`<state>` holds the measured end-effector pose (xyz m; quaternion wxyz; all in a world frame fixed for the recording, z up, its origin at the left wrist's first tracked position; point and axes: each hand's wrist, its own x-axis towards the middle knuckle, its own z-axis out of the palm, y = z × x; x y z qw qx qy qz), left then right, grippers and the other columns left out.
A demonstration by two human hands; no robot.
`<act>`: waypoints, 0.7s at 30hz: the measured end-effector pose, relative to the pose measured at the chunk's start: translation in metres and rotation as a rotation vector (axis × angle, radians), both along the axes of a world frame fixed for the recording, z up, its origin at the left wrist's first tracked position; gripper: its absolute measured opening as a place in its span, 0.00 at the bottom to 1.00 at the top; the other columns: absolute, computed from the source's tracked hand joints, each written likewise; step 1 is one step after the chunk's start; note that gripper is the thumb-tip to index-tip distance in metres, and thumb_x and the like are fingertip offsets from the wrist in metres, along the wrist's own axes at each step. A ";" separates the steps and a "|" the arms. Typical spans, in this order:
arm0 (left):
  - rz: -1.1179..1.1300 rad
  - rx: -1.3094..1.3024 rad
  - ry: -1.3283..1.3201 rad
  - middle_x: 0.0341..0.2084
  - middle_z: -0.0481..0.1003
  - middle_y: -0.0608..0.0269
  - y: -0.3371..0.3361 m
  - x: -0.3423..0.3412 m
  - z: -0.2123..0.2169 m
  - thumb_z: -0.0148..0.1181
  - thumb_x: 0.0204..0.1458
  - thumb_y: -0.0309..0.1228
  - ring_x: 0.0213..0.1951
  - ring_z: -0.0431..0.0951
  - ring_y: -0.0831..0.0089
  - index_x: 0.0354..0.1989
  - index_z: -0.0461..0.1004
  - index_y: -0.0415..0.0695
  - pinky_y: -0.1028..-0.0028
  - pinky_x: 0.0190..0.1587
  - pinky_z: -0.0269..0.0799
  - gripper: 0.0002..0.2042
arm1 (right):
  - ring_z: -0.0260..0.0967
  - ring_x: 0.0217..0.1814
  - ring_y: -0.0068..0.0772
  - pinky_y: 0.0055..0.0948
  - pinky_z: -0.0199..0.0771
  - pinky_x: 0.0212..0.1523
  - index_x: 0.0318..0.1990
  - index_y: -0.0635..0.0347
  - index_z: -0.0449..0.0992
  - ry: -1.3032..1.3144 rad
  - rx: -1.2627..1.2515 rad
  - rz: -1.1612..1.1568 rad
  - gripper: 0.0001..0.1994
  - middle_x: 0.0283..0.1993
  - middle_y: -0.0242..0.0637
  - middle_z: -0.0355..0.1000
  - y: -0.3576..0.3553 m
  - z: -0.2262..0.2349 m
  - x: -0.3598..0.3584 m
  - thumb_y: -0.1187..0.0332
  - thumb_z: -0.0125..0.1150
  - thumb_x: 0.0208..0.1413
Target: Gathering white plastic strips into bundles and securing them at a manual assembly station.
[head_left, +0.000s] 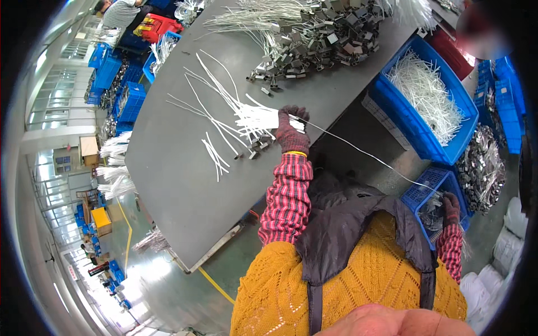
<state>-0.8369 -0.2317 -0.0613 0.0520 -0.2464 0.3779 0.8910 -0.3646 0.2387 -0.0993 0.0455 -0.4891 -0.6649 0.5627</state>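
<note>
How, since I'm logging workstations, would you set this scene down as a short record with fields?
Left hand: gloved, closed around a bundle of white strips
Right hand: gloved, at the blue basket; grip unclear
Between the hands: a thin white wire
Work surface: grey table
Beside the bundle: a few loose white strips
Far side of table: heap of metal pieces
Right of table: blue bin of white strips

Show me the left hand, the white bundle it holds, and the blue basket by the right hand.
Left hand [292,135], head view: glove's middle.
White bundle [256,119], head view: middle.
Blue basket [432,176], head view: mesh wall.
</note>
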 end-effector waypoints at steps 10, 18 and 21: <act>0.007 0.070 -0.110 0.32 0.76 0.58 -0.016 -0.009 0.005 0.58 0.59 0.36 0.36 0.79 0.59 0.39 0.73 0.41 0.60 0.42 0.79 0.10 | 0.63 0.20 0.21 0.23 0.65 0.20 0.48 0.55 0.76 0.041 0.011 0.000 0.12 0.32 0.34 0.75 -0.014 -0.048 -0.011 0.68 0.58 0.56; -0.292 -0.109 0.118 0.31 0.76 0.58 -0.026 0.012 -0.018 0.55 0.62 0.40 0.37 0.78 0.65 0.39 0.75 0.42 0.63 0.43 0.77 0.12 | 0.73 0.50 0.31 0.32 0.74 0.49 0.67 0.56 0.62 0.367 0.278 0.698 0.31 0.55 0.41 0.71 -0.274 -0.006 -0.312 0.58 0.62 0.58; -0.466 -0.581 0.401 0.32 0.77 0.63 -0.048 0.017 -0.009 0.51 0.63 0.38 0.37 0.77 0.72 0.43 0.75 0.42 0.73 0.42 0.72 0.13 | 0.75 0.51 0.39 0.37 0.74 0.50 0.69 0.52 0.56 0.267 0.034 0.784 0.31 0.51 0.45 0.76 -0.377 0.072 -0.399 0.57 0.57 0.60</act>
